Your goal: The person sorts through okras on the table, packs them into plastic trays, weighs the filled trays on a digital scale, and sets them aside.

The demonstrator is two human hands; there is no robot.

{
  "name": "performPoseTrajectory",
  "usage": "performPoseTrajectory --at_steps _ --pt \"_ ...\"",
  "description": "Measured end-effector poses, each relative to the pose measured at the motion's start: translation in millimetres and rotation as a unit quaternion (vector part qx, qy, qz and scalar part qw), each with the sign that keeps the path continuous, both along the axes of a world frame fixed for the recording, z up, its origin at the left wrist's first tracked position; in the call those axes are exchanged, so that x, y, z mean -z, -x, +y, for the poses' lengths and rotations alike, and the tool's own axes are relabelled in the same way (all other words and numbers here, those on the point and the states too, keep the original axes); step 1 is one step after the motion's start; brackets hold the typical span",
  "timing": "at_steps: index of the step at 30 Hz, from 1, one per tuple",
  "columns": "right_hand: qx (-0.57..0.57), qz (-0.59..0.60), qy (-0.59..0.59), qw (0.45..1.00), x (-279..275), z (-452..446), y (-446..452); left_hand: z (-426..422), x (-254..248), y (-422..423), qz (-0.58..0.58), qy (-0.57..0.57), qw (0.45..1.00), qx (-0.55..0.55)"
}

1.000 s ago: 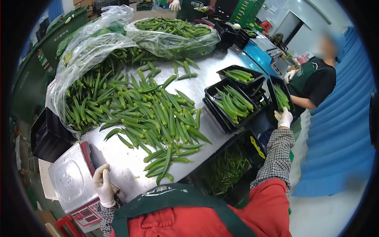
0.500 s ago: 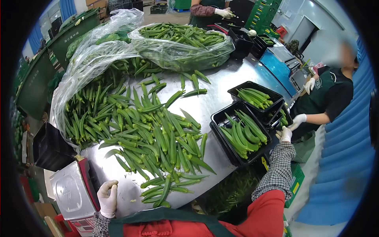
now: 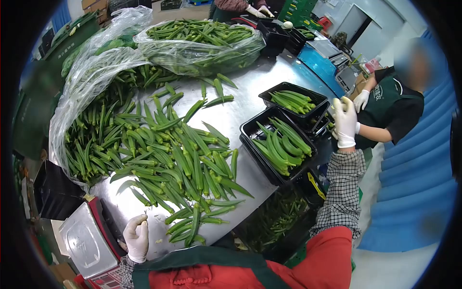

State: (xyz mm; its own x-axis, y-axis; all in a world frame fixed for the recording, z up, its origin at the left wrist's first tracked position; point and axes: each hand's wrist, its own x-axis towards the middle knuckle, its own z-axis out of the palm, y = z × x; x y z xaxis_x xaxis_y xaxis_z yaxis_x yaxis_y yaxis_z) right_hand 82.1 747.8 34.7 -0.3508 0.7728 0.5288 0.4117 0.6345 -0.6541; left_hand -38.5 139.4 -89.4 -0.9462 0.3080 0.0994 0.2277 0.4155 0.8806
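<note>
My left hand (image 3: 136, 237), in a white glove, hovers at the table's near left edge with its fingers curled in towards the thumb and nothing visible in them. My right hand (image 3: 345, 124), also gloved, is raised at the right beside the black trays, fingers pointing up and apart, holding nothing that I can see. A stacked black tray (image 3: 257, 125) holds several okra pods (image 3: 281, 147) lying side by side. Behind it, another black tray (image 3: 263, 96) holds more okra. A large loose pile of okra (image 3: 180, 154) covers the middle and left of the metal table (image 3: 245, 178).
Clear plastic bags (image 3: 197, 60) of okra stand at the back. A scale (image 3: 89, 241) and a black bin (image 3: 55, 188) are at the left. A co-worker (image 3: 394, 106) stands close on the right, near a blue machine (image 3: 320, 62). A dark crate of okra (image 3: 279, 216) sits below the table edge.
My right hand has lifted from low beside the trays, near the co-worker's hand, to a raised position. The view has shifted, moving the table leftward. My left hand stays by the scale.
</note>
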Motion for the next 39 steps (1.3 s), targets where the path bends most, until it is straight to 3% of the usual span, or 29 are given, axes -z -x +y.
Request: performPoseTrajectory --at_steps 3,5,8,15,19,20,23,24,25,32,36,39 --pt "0.079 -0.172 -0.047 0.981 -7.0 -21.9 25.1 -2.0 5.2 -0.4 0.003 -0.002 1.0 0.022" --pt "0.196 -0.245 -0.226 0.922 27.4 -2.0 32.3 -0.3 2.0 -3.6 0.03 0.008 0.999 0.033" --pt "0.114 -0.218 0.075 0.966 19.8 -3.6 31.3 -7.4 3.6 -6.6 0.049 0.014 0.998 0.039" --pt "0.163 -0.138 0.131 0.968 30.3 -4.5 22.2 -14.0 7.7 -11.8 0.061 0.016 0.997 0.053" --pt "0.153 -0.212 0.207 0.943 14.6 -18.1 23.5 -13.7 7.0 -14.4 0.067 0.017 0.996 0.058" --pt "0.149 -0.25 0.171 0.941 22.9 -6.3 24.1 -14.5 8.5 -14.0 0.07 0.022 0.996 0.056" --pt "0.129 -0.135 0.267 0.945 20.2 -10.0 18.1 -13.9 7.7 -12.0 0.065 0.02 0.996 0.06" --pt "0.127 -0.077 0.264 0.953 36.2 7.7 14.5 -13.4 7.2 -11.3 0.071 0.021 0.995 0.065" --pt "0.135 -0.094 0.235 0.958 34.4 8.2 12.3 -13.0 7.0 -11.0 0.077 0.021 0.994 0.069" --pt "0.103 0.123 0.313 0.936 34.8 -0.7 6.2 -11.6 12.1 -7.8 0.068 0.01 0.994 0.081" --pt "0.096 0.054 0.429 0.896 25.6 -1.4 6.8 -9.6 13.1 -7.2 0.072 0.013 0.994 0.079" --pt "0.124 0.004 0.445 0.887 21.0 7.1 13.1 -6.8 13.2 -7.4 0.06 0.026 0.994 0.088"
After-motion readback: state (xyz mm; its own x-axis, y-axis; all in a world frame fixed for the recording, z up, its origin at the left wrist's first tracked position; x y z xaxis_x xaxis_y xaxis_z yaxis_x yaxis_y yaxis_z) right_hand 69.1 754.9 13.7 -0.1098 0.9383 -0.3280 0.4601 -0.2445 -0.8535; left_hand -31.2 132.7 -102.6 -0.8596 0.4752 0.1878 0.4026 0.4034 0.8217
